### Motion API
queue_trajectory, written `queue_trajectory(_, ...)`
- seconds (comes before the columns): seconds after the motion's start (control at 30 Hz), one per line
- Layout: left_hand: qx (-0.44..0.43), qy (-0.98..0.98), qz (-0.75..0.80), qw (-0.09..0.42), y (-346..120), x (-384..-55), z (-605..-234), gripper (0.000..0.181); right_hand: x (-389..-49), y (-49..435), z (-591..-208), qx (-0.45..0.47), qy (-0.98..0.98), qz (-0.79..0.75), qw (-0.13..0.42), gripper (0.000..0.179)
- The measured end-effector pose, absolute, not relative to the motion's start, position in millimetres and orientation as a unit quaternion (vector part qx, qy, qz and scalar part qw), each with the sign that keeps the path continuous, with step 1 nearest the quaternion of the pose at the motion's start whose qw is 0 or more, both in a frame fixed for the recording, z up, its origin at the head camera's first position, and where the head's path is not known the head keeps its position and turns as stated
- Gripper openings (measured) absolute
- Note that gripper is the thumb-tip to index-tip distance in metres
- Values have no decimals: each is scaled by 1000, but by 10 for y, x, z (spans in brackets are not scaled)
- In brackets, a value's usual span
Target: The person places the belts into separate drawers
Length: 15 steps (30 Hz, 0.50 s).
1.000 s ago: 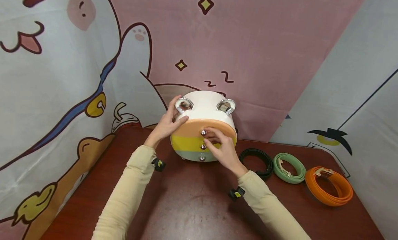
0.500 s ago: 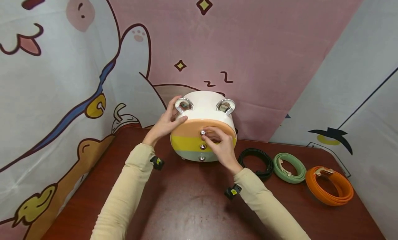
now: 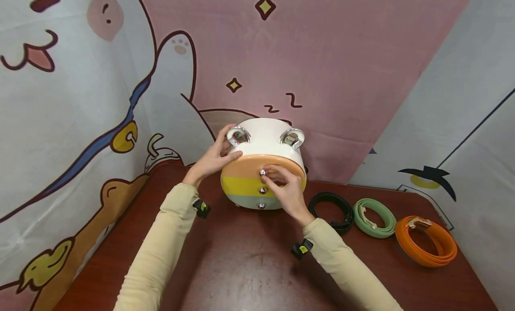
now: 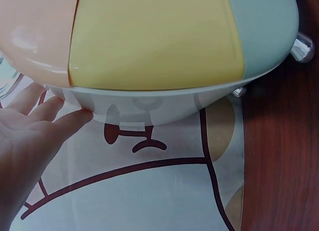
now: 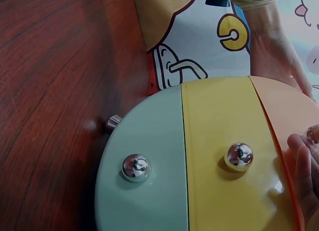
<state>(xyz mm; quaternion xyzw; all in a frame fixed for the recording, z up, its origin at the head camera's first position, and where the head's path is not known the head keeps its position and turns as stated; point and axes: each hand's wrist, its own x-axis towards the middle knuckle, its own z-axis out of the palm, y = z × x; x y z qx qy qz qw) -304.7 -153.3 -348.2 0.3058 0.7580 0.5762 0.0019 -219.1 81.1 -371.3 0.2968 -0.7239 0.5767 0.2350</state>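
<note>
A small rounded drawer cabinet (image 3: 265, 138) with a white body stands at the back of the table. Its front has a peach drawer (image 3: 241, 166), a yellow drawer (image 3: 237, 185) and a green drawer (image 3: 246, 202), each with a round silver knob. My right hand (image 3: 289, 190) pinches the peach drawer's knob (image 3: 263, 172) between thumb and fingers. A reddish edge shows between peach and yellow in the right wrist view. My left hand (image 3: 211, 163) rests on the cabinet's upper left side, its extended fingers (image 4: 75, 122) touching the white body in the left wrist view.
To the right lie a coiled black belt (image 3: 331, 211), a coiled green belt (image 3: 375, 218) and a coiled orange belt (image 3: 426, 241). Two silver ear-shaped rings, such as the right ring (image 3: 292, 138), stick out on top. A printed cloth (image 3: 322, 69) hangs close behind.
The right thumb and fingers have closed on the top knob, the hand shifting slightly left. The left hand stays against the cabinet. The belts lie where they were.
</note>
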Motion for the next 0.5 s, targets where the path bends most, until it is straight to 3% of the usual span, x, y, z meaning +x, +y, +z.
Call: queue_trajectory(0.5, 295, 762, 576, 21, -1566, -3026, -3451, 79, -2139, 808, -3714, 294, -723, 582, 228, 23)
